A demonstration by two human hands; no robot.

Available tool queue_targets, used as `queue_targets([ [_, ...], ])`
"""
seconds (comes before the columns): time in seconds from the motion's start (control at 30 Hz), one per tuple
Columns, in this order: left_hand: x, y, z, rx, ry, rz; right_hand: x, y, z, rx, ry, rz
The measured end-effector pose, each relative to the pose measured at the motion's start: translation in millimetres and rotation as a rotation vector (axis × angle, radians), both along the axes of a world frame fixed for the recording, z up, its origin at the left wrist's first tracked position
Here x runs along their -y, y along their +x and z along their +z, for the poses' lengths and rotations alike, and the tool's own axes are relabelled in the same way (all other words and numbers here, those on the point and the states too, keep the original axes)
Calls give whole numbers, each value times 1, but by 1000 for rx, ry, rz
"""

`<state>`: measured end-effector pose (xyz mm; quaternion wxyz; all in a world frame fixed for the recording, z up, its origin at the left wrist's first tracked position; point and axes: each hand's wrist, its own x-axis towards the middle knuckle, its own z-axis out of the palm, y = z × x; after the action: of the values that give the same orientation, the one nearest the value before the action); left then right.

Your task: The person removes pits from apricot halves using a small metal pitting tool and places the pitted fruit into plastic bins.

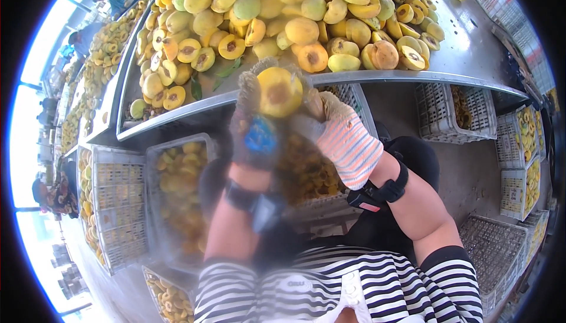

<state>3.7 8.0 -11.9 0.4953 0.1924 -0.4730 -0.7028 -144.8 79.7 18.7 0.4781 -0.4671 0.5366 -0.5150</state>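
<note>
A yellow peach half (280, 92), cut face up with a brown pit area at its centre, is gripped in my left hand (252, 125). That hand wears a dirty, dark glove with a blue patch, and its fingers curl round the fruit over the table's near edge. Close against the fruit's right side is my right hand (351, 140), in a white, orange and blue striped glove. Its fingers are bent closed; whatever they grip is hidden and blurred. Just beyond both hands, whole and halved peaches (312, 57) lie heaped on the metal table (466, 81).
Below the table edge, a crate of peach pieces (177, 141) stands at left, beside a white crate (124, 202). Another crate (457, 113) stands under the table at right, near stacked crates (512, 190). Several people work along the far left.
</note>
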Motion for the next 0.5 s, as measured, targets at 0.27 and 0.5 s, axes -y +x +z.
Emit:
queue_targets([
  [0.27, -9, -25, 33, -177, 234, -64, 2, 0, -31, -1347, -368, 210],
  [0.5, 1, -11, 9, 439, -292, 240, -3, 22, -45, -442, -200, 249],
])
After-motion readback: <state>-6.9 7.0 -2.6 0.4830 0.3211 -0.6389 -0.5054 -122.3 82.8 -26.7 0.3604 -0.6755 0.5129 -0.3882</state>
